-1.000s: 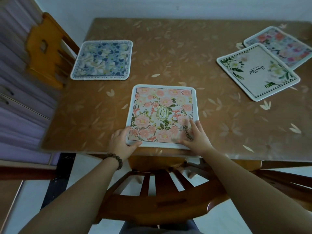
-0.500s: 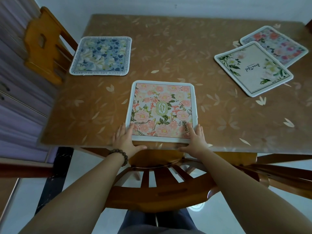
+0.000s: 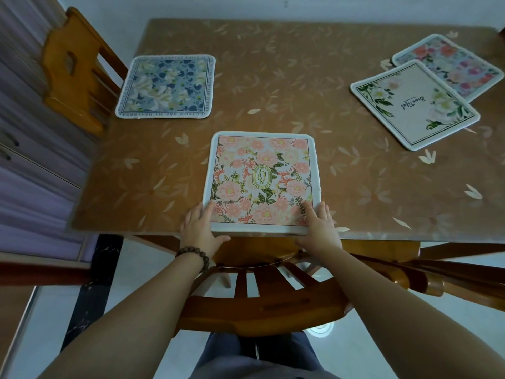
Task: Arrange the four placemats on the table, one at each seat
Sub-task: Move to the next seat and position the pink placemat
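Both hands are resting flat at the near corners of a square pink floral placemat with a white border and a green "GARDEN" emblem. The left hand is lying with fingers spread over the near left corner, its thumb stretching along the mat's near edge; a dark beaded bracelet is circling that wrist. The right hand is pressing open-palmed on the near right corner, fingers pointing away from the person. Neither hand is closing around the mat; both are lying open on it.

The pink mat is sitting on the brown leaf-patterned tabletop, its near edge running level with the tabletop's near edge, directly above a wooden chair with a curved slatted back.

A blue and cream floral placemat with a lettered border is lying at the left side, in front of a second wooden chair. At the far right, a white placemat with green leaves and script lettering is lying at an angle, overlapping a corner of a pale placemat with pink and red flowers beyond it.
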The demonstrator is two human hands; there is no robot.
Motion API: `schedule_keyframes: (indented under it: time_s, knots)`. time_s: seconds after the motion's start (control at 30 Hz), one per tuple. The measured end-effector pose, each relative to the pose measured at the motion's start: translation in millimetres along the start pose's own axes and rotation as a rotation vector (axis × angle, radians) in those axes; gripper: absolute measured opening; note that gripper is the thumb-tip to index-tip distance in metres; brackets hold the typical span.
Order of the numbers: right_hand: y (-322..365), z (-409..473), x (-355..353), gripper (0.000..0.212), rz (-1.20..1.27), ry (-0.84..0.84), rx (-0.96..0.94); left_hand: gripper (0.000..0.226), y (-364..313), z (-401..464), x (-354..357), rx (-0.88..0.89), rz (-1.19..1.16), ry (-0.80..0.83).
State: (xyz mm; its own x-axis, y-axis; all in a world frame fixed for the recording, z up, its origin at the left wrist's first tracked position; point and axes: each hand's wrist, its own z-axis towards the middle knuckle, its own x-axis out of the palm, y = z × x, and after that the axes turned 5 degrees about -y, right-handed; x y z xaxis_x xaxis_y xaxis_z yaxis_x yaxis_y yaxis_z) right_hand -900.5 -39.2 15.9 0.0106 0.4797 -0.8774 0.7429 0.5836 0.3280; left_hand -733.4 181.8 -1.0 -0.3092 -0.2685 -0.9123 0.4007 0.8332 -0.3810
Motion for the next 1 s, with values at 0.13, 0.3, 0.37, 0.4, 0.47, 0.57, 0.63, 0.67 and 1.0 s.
schedule_keyframes:
  time_s: [0.13,0.3,0.37,0.4,0.47,0.57,0.63,0.67,1.0]
  knots:
    - [0.5,-1.5,1.7,0.091,-0.009,-0.047,-0.003,0.096,2.7,-1.3,1.9,-0.013,-0.020,-0.045]
    - [-1.3,-3.6,2.4,0.087,0.002,-0.105,-0.006,0.092,2.7,-3.4,1.9,0.004,0.000,-0.085]
    - [-1.3,-4.5,2.7,0.090,-0.026,-0.109,-0.007,0.093,1.4,-4.1,1.4,0.007,0.025,-0.058]
    - [-1.1,-4.8,2.7,0.092,-0.036,-0.108,-0.010,0.094,0.7,-4.5,1.5,0.004,0.047,-0.034]
    - [-0.3,-5.8,0.3,0.096,-0.045,-0.083,-0.011,0.098,-0.9,-5.6,1.6,-0.002,0.095,0.024]
    - [1.5,-5.9,-7.6,0.095,-0.046,-0.039,-0.011,0.094,-5.5,-5.7,0.4,0.006,0.148,0.078]
    - [3.9,-5.6,-14.5,0.087,-0.019,-0.035,-0.001,0.089,-11.8,-3.9,-2.5,0.018,0.153,0.095]
    - [5.6,-5.4,-18.0,0.084,-0.011,-0.043,0.002,0.086,-16.1,-2.5,-4.5,0.025,0.151,0.101]
    - [2.9,0.1,-51.4,0.077,-0.078,-0.136,0.036,0.079,-74.2,18.4,-24.1,0.145,0.117,0.070]
